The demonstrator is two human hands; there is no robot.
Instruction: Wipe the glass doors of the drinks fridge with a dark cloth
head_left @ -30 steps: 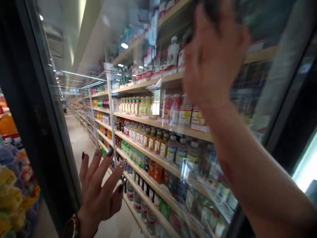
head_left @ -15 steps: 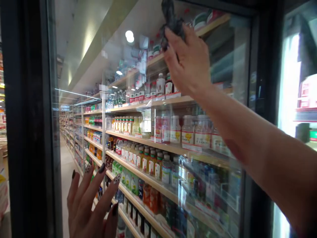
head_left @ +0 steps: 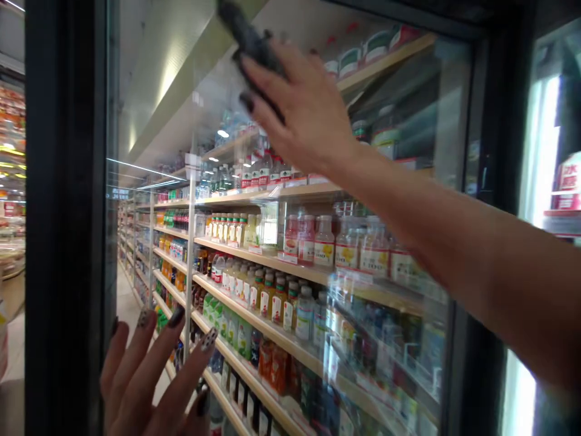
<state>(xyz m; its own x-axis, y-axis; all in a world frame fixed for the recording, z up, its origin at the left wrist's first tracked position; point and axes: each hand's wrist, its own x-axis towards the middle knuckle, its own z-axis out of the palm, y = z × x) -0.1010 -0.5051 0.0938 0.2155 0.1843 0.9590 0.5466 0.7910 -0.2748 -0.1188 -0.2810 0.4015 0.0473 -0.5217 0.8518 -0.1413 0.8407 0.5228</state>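
Cloth (head_left: 254, 45), dark + bunched, is up near top of pane, upper mid of view, in R hand (head_left: 308, 115). R fingers closed round it, arm at full-ish reach across glass pane (head_left: 449, 133); prob wadded so fingertips can press w/o slipping. Looks to be against glass, but blur = can't confirm contact.

L hand (head_left: 147, 381) low left, fingers spread, nothing visible in it, just beside blk left upright (head_left: 68, 212). My read: splayed to brace door vs R-hand push; palm hidden, can't tell if it's touching. Hands well apart, prob for leverage, one high, one low.

Thru glass: shelves (head_left: 258, 320) w/ rows of btls (head_left: 278, 303), labels mostly facing out, presumably for shoppers. Glare on lower rt of pane.
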